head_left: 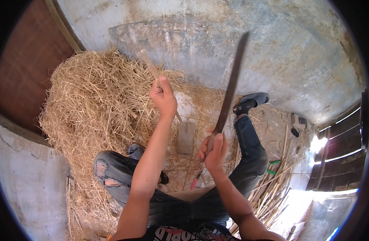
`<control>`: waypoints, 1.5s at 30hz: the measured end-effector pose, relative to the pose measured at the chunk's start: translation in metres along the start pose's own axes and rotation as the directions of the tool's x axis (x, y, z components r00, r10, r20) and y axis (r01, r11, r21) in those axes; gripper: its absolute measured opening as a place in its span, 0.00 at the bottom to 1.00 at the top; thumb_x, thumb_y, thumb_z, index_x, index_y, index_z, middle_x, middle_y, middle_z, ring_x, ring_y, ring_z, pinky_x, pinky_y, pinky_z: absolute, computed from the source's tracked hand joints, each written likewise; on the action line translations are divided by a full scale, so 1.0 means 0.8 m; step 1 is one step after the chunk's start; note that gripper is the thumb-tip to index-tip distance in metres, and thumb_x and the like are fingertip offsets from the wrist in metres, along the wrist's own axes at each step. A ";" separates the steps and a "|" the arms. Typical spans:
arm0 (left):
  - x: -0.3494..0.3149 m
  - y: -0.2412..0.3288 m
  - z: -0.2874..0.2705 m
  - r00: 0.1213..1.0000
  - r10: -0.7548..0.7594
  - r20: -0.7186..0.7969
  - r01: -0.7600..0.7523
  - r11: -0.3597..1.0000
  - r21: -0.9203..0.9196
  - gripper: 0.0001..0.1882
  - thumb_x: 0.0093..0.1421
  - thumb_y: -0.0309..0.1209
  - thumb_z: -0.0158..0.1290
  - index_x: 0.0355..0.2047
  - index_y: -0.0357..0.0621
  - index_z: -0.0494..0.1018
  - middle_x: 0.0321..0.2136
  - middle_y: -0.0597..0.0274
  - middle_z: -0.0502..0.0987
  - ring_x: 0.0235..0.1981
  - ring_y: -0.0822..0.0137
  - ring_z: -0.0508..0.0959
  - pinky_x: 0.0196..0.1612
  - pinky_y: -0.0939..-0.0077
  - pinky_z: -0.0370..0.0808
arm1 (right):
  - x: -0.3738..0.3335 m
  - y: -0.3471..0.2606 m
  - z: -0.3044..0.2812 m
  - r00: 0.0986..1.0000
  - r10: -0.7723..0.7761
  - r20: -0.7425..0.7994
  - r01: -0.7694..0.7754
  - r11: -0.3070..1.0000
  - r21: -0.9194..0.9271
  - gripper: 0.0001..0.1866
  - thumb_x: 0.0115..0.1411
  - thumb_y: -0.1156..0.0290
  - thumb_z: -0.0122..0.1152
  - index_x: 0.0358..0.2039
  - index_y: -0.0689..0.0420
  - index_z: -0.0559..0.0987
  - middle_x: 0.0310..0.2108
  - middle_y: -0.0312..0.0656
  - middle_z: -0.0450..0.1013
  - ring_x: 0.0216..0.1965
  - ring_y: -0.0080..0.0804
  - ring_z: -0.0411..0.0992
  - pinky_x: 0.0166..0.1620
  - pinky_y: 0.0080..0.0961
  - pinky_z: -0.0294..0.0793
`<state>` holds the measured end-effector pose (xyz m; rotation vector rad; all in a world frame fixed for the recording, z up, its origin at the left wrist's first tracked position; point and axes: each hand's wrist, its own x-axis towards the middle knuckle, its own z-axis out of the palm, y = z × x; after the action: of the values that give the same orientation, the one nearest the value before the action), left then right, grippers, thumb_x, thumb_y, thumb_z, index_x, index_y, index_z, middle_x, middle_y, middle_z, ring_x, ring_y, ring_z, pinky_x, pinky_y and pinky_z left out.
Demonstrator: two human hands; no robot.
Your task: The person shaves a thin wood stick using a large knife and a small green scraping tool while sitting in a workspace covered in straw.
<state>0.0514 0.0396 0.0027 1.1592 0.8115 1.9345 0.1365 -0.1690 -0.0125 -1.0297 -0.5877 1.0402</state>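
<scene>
My left hand [164, 98] is closed round a flat, pale strip of wood or bamboo [149, 64]. The strip points up and to the left, and its thin lower end shows beneath the hand. In my right hand [216, 154] is a machete [232, 84], gripped by its handle. Its long dark blade rises steeply, leaning to the right at the tip, well apart from the strip. Below and between the two hands a flat wooden block [186, 138] lies on the floor.
A large straw heap [92, 100] fills the left side against the wall [184, 48]. Long thin sticks [265, 190] lie to the right, beside green pieces [275, 162]. A tool with a pink handle [195, 181] rests between my legs. Small dark objects [300, 121] sit near the right wall.
</scene>
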 end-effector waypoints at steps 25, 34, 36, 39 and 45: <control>-0.004 -0.002 -0.016 0.989 -0.017 0.148 0.056 0.964 -0.261 0.25 0.70 0.45 0.50 0.20 0.44 0.63 0.14 0.70 0.61 0.13 0.79 0.56 0.16 0.81 0.52 | -0.041 0.121 -0.091 0.802 0.598 0.002 -0.575 0.772 -0.269 0.24 0.70 0.45 0.47 0.44 0.56 0.70 0.15 0.35 0.60 0.11 0.22 0.59 0.15 0.24 0.62; 0.007 -0.005 -0.046 0.998 -0.022 0.062 0.037 0.968 -0.250 0.26 0.71 0.47 0.48 0.20 0.44 0.61 0.14 0.69 0.60 0.12 0.78 0.56 0.15 0.80 0.52 | -0.004 -0.004 -0.036 0.997 0.077 0.012 -0.073 0.971 -0.228 0.21 0.72 0.52 0.47 0.43 0.59 0.73 0.15 0.34 0.63 0.11 0.20 0.60 0.16 0.25 0.62; 0.008 -0.005 -0.050 0.997 0.007 0.073 0.010 0.974 -0.225 0.25 0.70 0.48 0.49 0.21 0.46 0.61 0.16 0.68 0.62 0.12 0.77 0.54 0.15 0.79 0.51 | -0.012 0.001 -0.026 0.998 -0.055 0.020 0.058 0.948 -0.313 0.20 0.72 0.53 0.47 0.42 0.59 0.74 0.15 0.36 0.65 0.11 0.21 0.61 0.16 0.25 0.63; -0.001 -0.003 -0.030 0.997 -0.009 0.076 0.027 0.971 -0.236 0.25 0.71 0.47 0.48 0.21 0.46 0.61 0.15 0.68 0.61 0.12 0.77 0.55 0.15 0.79 0.51 | -0.029 0.111 -0.086 0.983 -0.160 0.088 0.177 0.720 -0.671 0.19 0.72 0.53 0.48 0.39 0.58 0.72 0.16 0.30 0.60 0.13 0.17 0.58 0.17 0.20 0.58; -0.021 -0.026 -0.071 0.994 -0.099 0.040 0.105 0.972 -0.212 0.25 0.70 0.47 0.49 0.21 0.45 0.60 0.15 0.69 0.61 0.12 0.77 0.54 0.15 0.79 0.50 | -0.035 0.118 -0.114 0.795 0.605 -0.034 -0.567 0.722 -0.396 0.21 0.70 0.51 0.52 0.38 0.60 0.73 0.15 0.30 0.59 0.13 0.18 0.59 0.17 0.22 0.60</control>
<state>0.0108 0.0288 -0.0439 0.9947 0.6178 1.8644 0.1593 -0.2191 -0.1350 -1.5899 -0.5696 1.5854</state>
